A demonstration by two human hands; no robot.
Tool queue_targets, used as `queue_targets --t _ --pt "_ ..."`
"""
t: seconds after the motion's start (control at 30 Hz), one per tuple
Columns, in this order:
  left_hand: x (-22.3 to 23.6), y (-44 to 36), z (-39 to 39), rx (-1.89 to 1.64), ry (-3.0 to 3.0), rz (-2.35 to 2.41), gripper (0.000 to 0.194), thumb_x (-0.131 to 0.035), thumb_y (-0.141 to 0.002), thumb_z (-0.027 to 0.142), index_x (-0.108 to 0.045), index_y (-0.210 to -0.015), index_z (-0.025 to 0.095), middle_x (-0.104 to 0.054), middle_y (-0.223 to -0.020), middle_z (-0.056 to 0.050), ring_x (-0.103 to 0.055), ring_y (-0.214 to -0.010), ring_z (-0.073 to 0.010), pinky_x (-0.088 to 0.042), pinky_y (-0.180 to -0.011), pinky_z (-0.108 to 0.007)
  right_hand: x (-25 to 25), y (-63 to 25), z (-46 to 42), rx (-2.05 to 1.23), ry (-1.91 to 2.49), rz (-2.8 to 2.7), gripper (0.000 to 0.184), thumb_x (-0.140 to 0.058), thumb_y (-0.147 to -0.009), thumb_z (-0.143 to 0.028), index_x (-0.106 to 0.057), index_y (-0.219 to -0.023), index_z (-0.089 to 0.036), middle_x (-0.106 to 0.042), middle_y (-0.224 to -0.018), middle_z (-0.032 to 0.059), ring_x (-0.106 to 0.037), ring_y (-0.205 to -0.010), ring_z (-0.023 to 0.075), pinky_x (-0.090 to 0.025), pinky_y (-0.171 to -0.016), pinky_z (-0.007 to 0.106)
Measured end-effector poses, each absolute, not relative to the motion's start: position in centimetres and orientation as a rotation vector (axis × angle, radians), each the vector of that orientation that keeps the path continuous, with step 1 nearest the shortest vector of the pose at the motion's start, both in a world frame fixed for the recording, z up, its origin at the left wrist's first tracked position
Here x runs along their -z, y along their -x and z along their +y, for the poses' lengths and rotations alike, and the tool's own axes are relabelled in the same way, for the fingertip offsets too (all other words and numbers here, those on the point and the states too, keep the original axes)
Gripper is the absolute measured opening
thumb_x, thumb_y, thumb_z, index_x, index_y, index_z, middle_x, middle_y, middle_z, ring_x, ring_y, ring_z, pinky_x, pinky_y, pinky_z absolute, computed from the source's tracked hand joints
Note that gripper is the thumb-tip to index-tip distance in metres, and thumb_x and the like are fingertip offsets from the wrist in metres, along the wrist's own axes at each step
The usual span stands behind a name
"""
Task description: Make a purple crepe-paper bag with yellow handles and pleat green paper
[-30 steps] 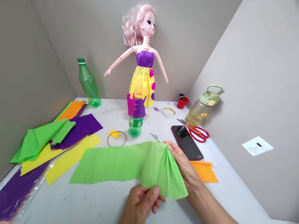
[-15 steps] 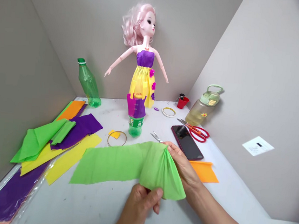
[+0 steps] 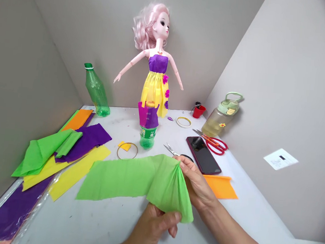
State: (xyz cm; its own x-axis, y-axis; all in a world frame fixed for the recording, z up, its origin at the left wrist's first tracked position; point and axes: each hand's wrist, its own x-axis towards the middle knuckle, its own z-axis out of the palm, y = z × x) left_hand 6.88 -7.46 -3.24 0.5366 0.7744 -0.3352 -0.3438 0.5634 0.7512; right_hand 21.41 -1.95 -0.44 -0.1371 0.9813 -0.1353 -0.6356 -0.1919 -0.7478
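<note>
A long strip of green crepe paper (image 3: 119,177) stretches across the front of the table, its right end gathered into fan-like pleats. My right hand (image 3: 195,181) pinches the pleats together at the top edge. Below, my left hand (image 3: 158,225) grips the lower edge between thumb and fingers; part of those fingers is hidden by the paper. Just beyond the strip lie small scissors (image 3: 172,150), their dark handle partly covered, and a thin bangle-like ring (image 3: 127,151) beside a yellow scrap (image 3: 124,146).
A doll (image 3: 158,64) in a purple and yellow dress stands at the back on a cut bottle (image 3: 147,136). Coloured paper (image 3: 44,151) is piled left, near a green bottle (image 3: 96,90). On the right are a phone (image 3: 203,154), red scissors (image 3: 216,144), a water bottle (image 3: 222,112) and orange paper (image 3: 222,187).
The gathered end has shifted slightly left, and its lower corner has dropped. My left hand has moved a little right along the edge. More of the small scissors' handle shows.
</note>
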Motion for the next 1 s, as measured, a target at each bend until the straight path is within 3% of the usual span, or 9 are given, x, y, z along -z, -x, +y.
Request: queue_targets --t 0.13,0.3,0.47,0.67,0.87,1.0 --pt "2.9 -6.9 -7.5 -0.707 -0.652 0.676 0.042 -0.079 -0.065 0.05 -0.058 -0.056 0.014 -0.047 -0.046 0.003 -0.042 -0.051 -0.01 -0.036 -0.058 -0.026 0.5 -21.4 -2.1 -1.648 0.752 -0.625 0.016 -0.08 -0.076 -0.03 -0.07 -0.084 -0.02 -0.072 -0.083 -0.0025 -0.065 -0.071 0.0123 -0.049 -0.072 0.024" --pt "2.2 -6.8 -7.1 -0.684 -0.534 0.645 0.041 -0.085 -0.06 0.045 -0.063 -0.073 0.012 -0.051 -0.056 0.004 -0.041 -0.049 -0.0071 -0.037 -0.056 -0.025 0.4 -21.4 -2.1 -1.637 0.758 -0.65 0.016 -0.08 -0.075 -0.03 -0.069 -0.083 -0.021 -0.072 -0.084 -0.0024 -0.065 -0.071 0.0129 -0.049 -0.071 0.025" --pt "2.5 -6.9 -7.1 -0.634 -0.54 0.614 0.039 -0.083 -0.061 0.044 -0.06 -0.061 0.012 -0.047 -0.048 0.003 -0.041 -0.047 -0.0081 -0.036 -0.055 -0.025 0.4 -21.4 -1.9 -1.614 0.773 -0.64 0.017 -0.081 -0.074 -0.031 -0.07 -0.083 -0.021 -0.072 -0.083 -0.0017 -0.064 -0.069 0.0134 -0.048 -0.071 0.025" --pt "2.2 -6.9 -7.2 -0.688 -0.498 0.54 0.049 -0.089 -0.055 0.04 -0.065 -0.087 0.013 -0.05 -0.063 0.005 -0.038 -0.05 -0.0054 -0.035 -0.054 -0.024 0.2 -21.4 -2.0 -1.569 0.816 -0.69 0.016 -0.08 -0.074 -0.031 -0.069 -0.082 -0.022 -0.071 -0.082 -0.002 -0.062 -0.07 0.0142 -0.045 -0.07 0.027" --pt "1.3 -6.9 -7.0 -0.718 -0.404 0.639 0.041 -0.091 -0.052 0.032 -0.062 -0.075 0.014 -0.046 -0.059 0.007 -0.035 -0.048 -0.0039 -0.035 -0.053 -0.022 0.3 -21.2 -2.1 -1.466 0.874 -0.791 0.013 -0.079 -0.077 -0.03 -0.07 -0.082 -0.021 -0.067 -0.086 -0.0011 -0.059 -0.079 0.0142 -0.044 -0.078 0.027" --pt "0.0 -6.1 -6.9 -0.441 -0.641 0.524 0.038 -0.088 -0.053 0.043 -0.062 -0.062 0.016 -0.046 -0.055 0.005 -0.039 -0.047 -0.0064 -0.038 -0.052 -0.023 0.1 -21.2 -2.1 -1.551 0.845 -0.713 0.014 -0.079 -0.076 -0.03 -0.069 -0.081 -0.022 -0.069 -0.08 -0.0016 -0.061 -0.073 0.0143 -0.045 -0.071 0.026"
